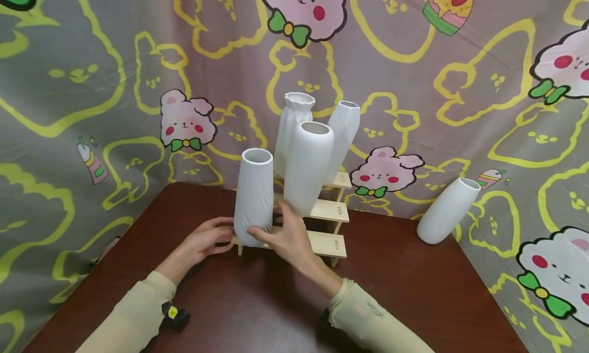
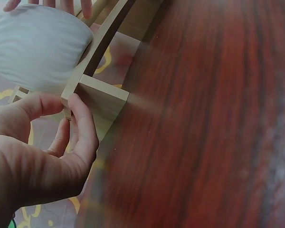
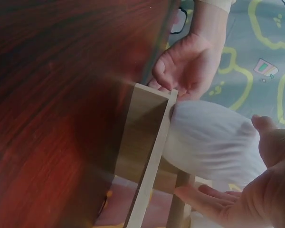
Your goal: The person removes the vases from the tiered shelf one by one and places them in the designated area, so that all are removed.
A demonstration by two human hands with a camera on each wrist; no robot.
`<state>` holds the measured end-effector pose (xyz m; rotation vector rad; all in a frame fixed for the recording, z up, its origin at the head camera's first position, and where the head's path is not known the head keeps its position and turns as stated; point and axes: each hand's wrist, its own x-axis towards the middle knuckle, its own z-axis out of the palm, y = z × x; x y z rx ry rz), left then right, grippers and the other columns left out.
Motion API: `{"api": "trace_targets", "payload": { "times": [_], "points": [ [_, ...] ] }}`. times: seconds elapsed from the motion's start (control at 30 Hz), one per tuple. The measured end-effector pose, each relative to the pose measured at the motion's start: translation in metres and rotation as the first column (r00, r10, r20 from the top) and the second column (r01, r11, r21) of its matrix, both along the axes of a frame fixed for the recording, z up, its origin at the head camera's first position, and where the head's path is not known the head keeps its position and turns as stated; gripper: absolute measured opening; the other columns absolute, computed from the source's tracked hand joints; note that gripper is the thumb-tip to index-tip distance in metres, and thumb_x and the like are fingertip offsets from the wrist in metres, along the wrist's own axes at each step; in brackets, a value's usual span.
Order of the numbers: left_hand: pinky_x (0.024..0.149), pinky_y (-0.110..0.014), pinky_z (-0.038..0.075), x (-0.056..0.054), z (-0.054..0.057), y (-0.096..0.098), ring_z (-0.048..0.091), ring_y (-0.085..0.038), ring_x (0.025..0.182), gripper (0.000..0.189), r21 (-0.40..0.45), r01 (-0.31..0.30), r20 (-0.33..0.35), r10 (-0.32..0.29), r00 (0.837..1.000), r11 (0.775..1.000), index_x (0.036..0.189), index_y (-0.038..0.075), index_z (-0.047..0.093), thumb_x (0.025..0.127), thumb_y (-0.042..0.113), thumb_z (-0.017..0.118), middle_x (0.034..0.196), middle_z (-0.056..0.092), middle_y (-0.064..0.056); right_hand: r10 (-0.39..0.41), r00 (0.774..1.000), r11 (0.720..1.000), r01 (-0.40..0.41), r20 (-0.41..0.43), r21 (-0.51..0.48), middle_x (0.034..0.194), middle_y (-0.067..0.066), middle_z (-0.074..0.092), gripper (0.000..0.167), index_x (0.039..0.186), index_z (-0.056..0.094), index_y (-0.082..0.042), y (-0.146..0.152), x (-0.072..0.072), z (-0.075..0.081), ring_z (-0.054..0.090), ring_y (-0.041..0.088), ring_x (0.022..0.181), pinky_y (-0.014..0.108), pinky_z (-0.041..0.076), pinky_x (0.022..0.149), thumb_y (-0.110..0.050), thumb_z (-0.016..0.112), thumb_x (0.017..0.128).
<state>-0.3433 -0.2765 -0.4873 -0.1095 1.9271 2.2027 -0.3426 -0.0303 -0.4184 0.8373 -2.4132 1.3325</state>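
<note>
A white vase with a wavy ribbed surface (image 1: 254, 199) stands upright on the left end of the lowest step of a wooden tiered stand (image 1: 327, 244). My left hand (image 1: 212, 239) pinches that end of the step, thumb and forefinger at its corner in the left wrist view. Close around the vase's lower right side is my right hand (image 1: 292, 238), thumb in front and fingers spread past the far side, straight rather than curled. In the right wrist view the vase (image 3: 211, 142) lies between its thumb and fingers.
On the upper steps stand a smooth white vase (image 1: 307, 164), a pleated one (image 1: 286, 133) and a faceted one (image 1: 342, 133). Another white vase (image 1: 447, 212) is at the right of the brown table (image 1: 391, 271). A patterned curtain (image 1: 405, 72) hangs behind.
</note>
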Motion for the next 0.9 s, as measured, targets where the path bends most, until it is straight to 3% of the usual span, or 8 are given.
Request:
{"api": "trace_targets", "payload": {
  "times": [0.2, 0.43, 0.73, 0.9],
  "points": [
    [0.084, -0.039, 0.055, 0.000, 0.001, 0.000, 0.064, -0.021, 0.098, 0.056, 0.004, 0.008, 0.007, -0.008, 1.000, 1.000, 0.149, -0.001, 0.039, 0.098, 0.007, 0.061, 0.115, 0.063, -0.012, 0.005, 1.000, 0.999, -0.005, 0.003, -0.038, 0.120, 0.000, 0.064, 0.081, 0.138, 0.054, -0.016, -0.009, -0.002, -0.006, 0.064, 0.015, 0.102, 0.041, 0.055, 0.085, -0.050, 0.089, 0.074],
    [0.083, -0.038, 0.055, -0.001, -0.001, -0.001, 0.064, -0.020, 0.097, 0.056, 0.014, 0.012, 0.005, -0.012, 1.000, 1.000, 0.149, -0.002, 0.038, 0.098, 0.005, 0.059, 0.113, 0.065, -0.011, -0.022, 0.999, 0.994, 0.027, 0.041, -0.105, 0.119, 0.000, 0.065, 0.079, 0.138, 0.055, -0.013, -0.019, 0.001, -0.013, 0.064, 0.020, 0.106, 0.038, 0.054, 0.084, -0.048, 0.089, 0.075],
    [0.081, -0.038, 0.056, 0.004, 0.002, 0.006, 0.064, -0.020, 0.097, 0.053, -0.011, -0.033, -0.015, 0.033, 0.999, 0.999, 0.146, -0.003, 0.043, 0.098, 0.010, 0.062, 0.113, 0.065, -0.010, -0.029, 0.999, 0.958, 0.032, 0.014, -0.286, 0.108, -0.005, 0.070, 0.066, 0.131, 0.064, -0.021, -0.027, 0.004, -0.024, 0.068, 0.012, 0.097, 0.034, 0.058, 0.074, -0.042, 0.090, 0.075],
    [0.079, -0.037, 0.056, 0.005, 0.005, 0.010, 0.063, -0.020, 0.096, 0.052, -0.027, -0.070, 0.005, 0.070, 0.998, 0.997, 0.144, -0.002, 0.046, 0.098, 0.013, 0.064, 0.111, 0.065, -0.010, -0.024, 1.000, 0.946, 0.020, -0.010, -0.325, 0.105, -0.003, 0.071, 0.062, 0.129, 0.066, -0.022, -0.028, 0.002, -0.028, 0.069, 0.014, 0.094, 0.038, 0.059, 0.071, -0.041, 0.091, 0.075]
  ]
}}
